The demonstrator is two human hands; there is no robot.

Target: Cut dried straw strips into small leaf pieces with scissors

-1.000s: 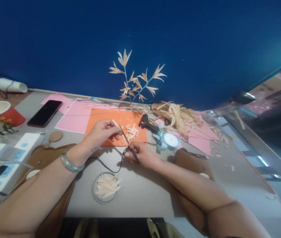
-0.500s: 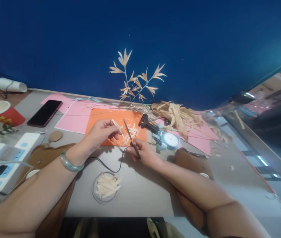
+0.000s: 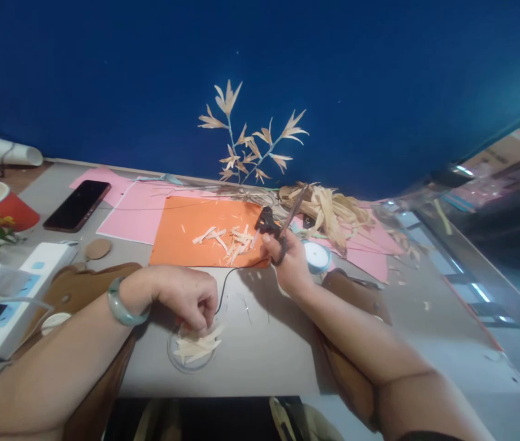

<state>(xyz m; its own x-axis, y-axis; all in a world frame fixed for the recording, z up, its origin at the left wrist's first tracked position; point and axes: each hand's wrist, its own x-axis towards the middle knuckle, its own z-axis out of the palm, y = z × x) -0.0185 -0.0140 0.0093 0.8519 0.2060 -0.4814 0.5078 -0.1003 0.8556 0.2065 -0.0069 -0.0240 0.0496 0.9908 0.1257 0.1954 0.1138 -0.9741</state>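
My left hand, with a jade-like bangle on its wrist, reaches down over a clear round dish. Its fingers are curled at the pile of pale husk strips in that dish; what lies between the fingertips is hidden. Dark scissors are in my right hand, blades pointing up and away, beside a black glue gun. On the orange sheet lie loose trimmed husk pieces.
A branch with husk leaves stands against the blue wall. Dried husks and a ribbon spool lie right. Leftward are a phone, a red paper cup and a power strip. A black cord crosses the middle.
My left hand has moved from above the orange sheet down to the dish. More trimmed pieces lie on the sheet. The right hand has shifted up and right with the scissors, blades tilted rightward.
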